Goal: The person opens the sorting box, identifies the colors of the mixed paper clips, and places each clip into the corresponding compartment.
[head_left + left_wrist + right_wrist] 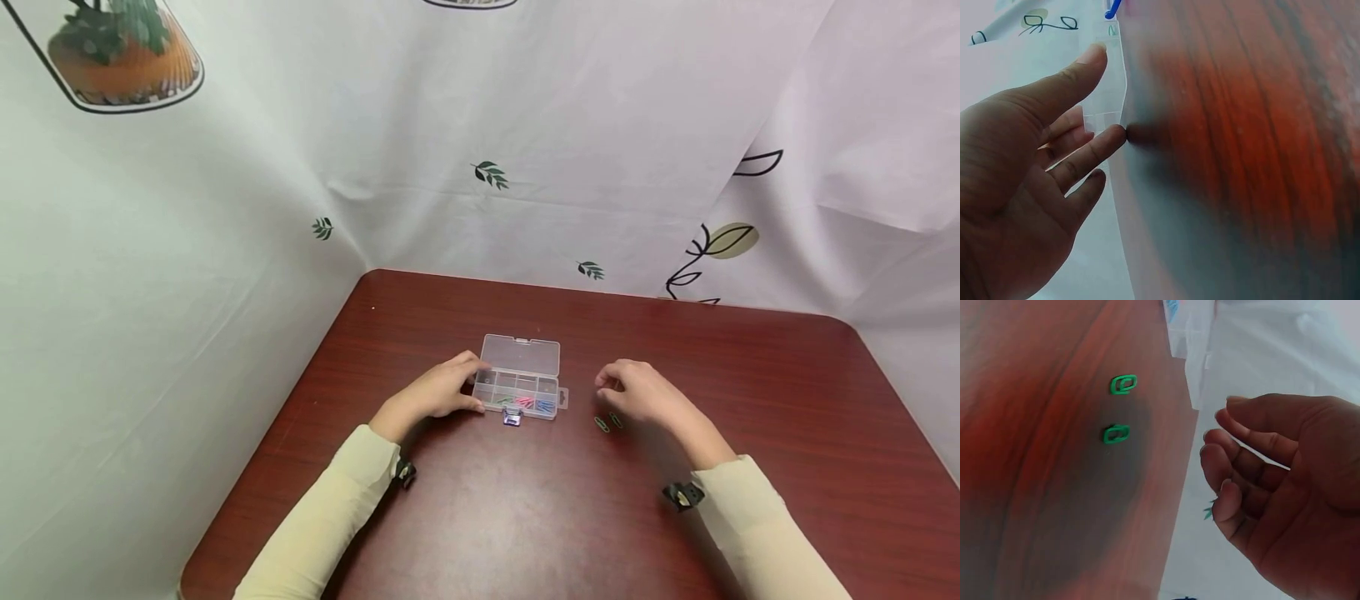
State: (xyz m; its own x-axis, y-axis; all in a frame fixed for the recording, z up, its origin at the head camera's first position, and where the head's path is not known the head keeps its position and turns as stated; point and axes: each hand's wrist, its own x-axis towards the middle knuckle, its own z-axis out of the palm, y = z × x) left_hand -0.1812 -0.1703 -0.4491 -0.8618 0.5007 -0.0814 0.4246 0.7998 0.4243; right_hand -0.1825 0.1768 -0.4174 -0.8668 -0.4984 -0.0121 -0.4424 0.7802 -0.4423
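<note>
A clear plastic compartment box (516, 396) lies on the table with its lid (520, 354) tipped back. Green, pink (524, 402) and blue (545, 406) pieces fill separate front compartments. My left hand (442, 387) holds the box's left end, thumb at the front corner and fingers toward the back. Two green paper clips (602, 424) (1124, 384) lie on the table to the right of the box. Just above and behind them hovers my right hand (633, 390), fingers loosely curled, nothing visible between thumb and fingertips (1229, 403).
The dark red wooden table (480, 517) runs back to a white patterned cloth (420, 167) hanging behind and at the left. A blue-purple latch (512, 417) sticks out from the box's front, and a hanger tab (563, 398) from its right end.
</note>
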